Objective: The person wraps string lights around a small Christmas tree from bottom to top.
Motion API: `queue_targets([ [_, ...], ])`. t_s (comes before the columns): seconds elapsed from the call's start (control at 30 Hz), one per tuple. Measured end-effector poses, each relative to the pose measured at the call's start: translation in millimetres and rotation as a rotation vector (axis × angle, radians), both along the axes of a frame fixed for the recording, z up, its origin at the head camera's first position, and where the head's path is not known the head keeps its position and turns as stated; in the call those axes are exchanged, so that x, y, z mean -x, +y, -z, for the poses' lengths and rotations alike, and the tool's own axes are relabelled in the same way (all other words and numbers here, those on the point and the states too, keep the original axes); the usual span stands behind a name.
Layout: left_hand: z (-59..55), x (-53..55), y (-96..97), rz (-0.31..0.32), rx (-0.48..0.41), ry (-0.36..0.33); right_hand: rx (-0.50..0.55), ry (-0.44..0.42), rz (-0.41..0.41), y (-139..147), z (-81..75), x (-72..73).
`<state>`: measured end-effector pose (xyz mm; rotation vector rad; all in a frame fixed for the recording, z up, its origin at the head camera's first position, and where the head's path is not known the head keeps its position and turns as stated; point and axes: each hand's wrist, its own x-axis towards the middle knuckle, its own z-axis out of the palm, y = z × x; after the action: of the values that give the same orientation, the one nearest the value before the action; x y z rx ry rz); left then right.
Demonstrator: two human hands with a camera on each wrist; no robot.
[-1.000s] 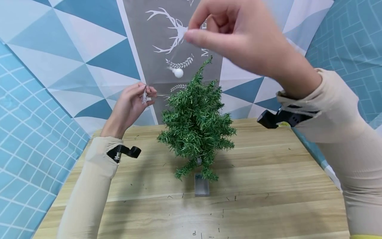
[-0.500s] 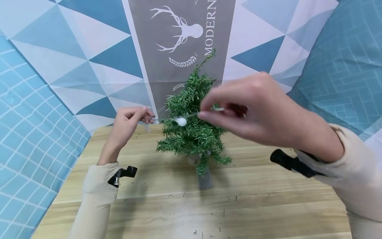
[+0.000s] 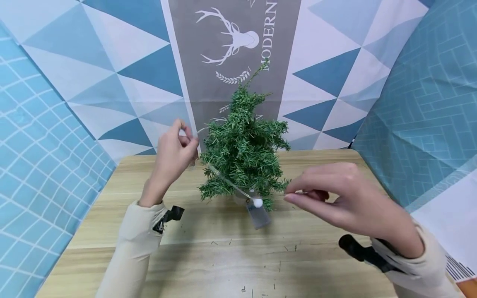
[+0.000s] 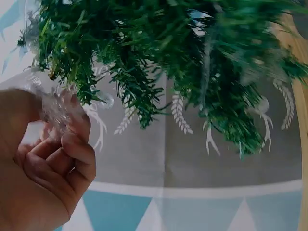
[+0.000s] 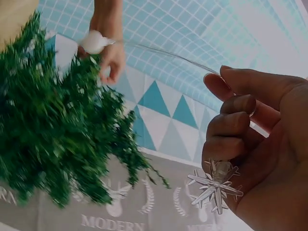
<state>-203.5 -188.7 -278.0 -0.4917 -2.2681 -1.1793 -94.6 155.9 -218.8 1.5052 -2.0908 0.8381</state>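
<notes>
Left of the green tree (image 3: 244, 153), the left hand (image 3: 176, 151) pinches a clear ornament (image 4: 57, 113); to the tree's right, the right hand (image 3: 343, 196) pinches the light string (image 3: 225, 179), whose white ball (image 3: 257, 203) is before the tree's lower part. Too sharp a pull, should the string snag, would probably tip the tree over.

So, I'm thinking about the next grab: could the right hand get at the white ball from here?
Probably yes: between the right hand and the white ball only wire shows, though that hand is busy pinching it.
</notes>
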Motion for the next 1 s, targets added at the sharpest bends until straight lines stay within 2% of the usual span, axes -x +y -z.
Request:
queue_targets([
  [0.1, -4.3, 11.3, -0.8, -0.008, -0.070, -0.041, 0.015, -0.034, 0.025, -10.9, 7.1, -3.2],
  [0.23, -3.1, 26.0, -6.4, -0.079, -0.112, -0.057, 0.023, -0.076, 0.059, -22.1, 20.1, -0.7],
  [0.4, 5.7, 31.7, -14.3, -0.147, -0.123, -0.169, 0.042, -0.129, 0.085, -28.4, 31.8, 1.3],
  [0.5, 8.6, 33.0, -16.6, -0.197, -0.155, -0.241, 0.107, -0.132, 0.037, -31.5, 37.3, 2.0],
  [0.63, 6.1, 36.9, -17.9, -0.231, -0.151, -0.278, 0.177, -0.123, -0.040, -35.8, 44.1, 0.9],
  [0.7, 6.9, 35.1, -20.0, -0.235, -0.124, -0.298, 0.184, -0.133, -0.066, -35.8, 47.2, -1.5],
  [0.77, 11.1, 29.0, -23.8, -0.227, -0.117, -0.331, 0.175, -0.160, -0.084, -33.4, 50.0, -3.9],
  [0.9, 24.9, 8.8, -34.2, -0.200, -0.137, -0.402, 0.131, -0.198, -0.101, -25.4, 54.1, -5.3],
  [1.0, 31.6, -4.8, -38.3, -0.155, -0.156, -0.439, 0.098, -0.221, -0.087, -16.7, 55.5, -5.0],
])
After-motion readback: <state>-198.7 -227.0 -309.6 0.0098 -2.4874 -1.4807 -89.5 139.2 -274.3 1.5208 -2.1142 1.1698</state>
